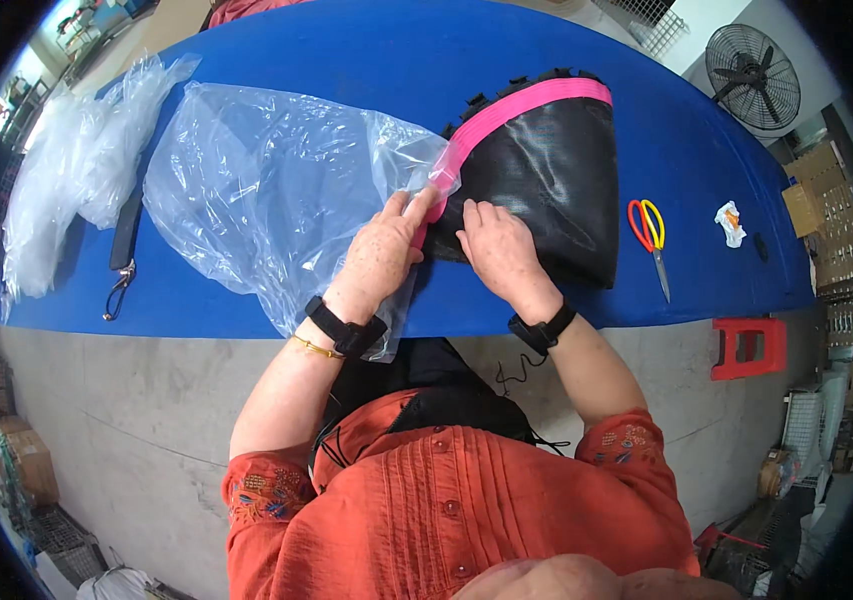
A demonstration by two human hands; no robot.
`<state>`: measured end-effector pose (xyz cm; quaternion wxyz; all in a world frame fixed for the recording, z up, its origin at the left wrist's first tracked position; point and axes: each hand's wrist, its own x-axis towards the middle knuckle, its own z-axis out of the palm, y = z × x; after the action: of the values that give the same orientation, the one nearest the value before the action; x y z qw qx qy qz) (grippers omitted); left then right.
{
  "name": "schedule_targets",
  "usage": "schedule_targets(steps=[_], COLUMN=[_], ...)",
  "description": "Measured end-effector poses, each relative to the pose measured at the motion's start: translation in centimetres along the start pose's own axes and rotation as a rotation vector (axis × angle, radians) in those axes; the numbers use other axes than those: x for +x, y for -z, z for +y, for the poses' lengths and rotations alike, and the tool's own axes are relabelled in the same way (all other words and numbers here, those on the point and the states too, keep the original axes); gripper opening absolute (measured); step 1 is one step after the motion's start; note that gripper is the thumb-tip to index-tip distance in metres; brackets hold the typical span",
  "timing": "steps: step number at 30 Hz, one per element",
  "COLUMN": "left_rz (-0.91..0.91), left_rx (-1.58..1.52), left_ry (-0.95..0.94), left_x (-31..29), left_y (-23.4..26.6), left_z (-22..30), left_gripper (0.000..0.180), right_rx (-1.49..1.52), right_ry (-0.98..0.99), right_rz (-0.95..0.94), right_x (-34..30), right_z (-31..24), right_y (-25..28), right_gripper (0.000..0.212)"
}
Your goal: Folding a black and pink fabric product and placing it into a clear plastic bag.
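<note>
A large clear plastic bag [256,180] lies spread on the blue table, its right end overlapping the pink band [506,108] of a glossy black folded item [556,180]. That item is roughly cone-shaped, with ragged black tabs along its top edge; I cannot tell its exact kind. My left hand [381,250] is closed on the plastic bag's end, right where it meets the pink band, with fingertips on the band. Resting flat on the lower left part of the black item is my right hand [503,255], fingers stretched out and holding nothing.
A pile of clear plastic bags [96,150] lies at the left, beside a black strap with a metal clip [124,240]. Scissors with red and yellow handles [651,235] and a crumpled white wrapper [730,224] lie on the blue table [706,180]. A red stool [749,348] stands beyond its right front edge.
</note>
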<state>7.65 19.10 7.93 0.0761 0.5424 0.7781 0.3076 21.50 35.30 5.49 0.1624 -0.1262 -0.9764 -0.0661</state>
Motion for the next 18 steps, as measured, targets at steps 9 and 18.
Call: schedule_targets(steps=[9,18], left_rz=[-0.02,-0.044], left_rx=[-0.001,0.05], left_ry=[0.039,-0.008], left_x=[0.0,-0.3], left_y=[-0.4,-0.5], left_z=[-0.3,-1.0], left_gripper=[0.095,0.087], right_rx=[-0.087,0.147], right_ry=[0.095,0.072], right_rz=[-0.021,0.014], right_x=[1.2,-0.6], right_z=[-0.3,-3.1], right_y=[0.9,3.4], right_gripper=[0.006,0.021])
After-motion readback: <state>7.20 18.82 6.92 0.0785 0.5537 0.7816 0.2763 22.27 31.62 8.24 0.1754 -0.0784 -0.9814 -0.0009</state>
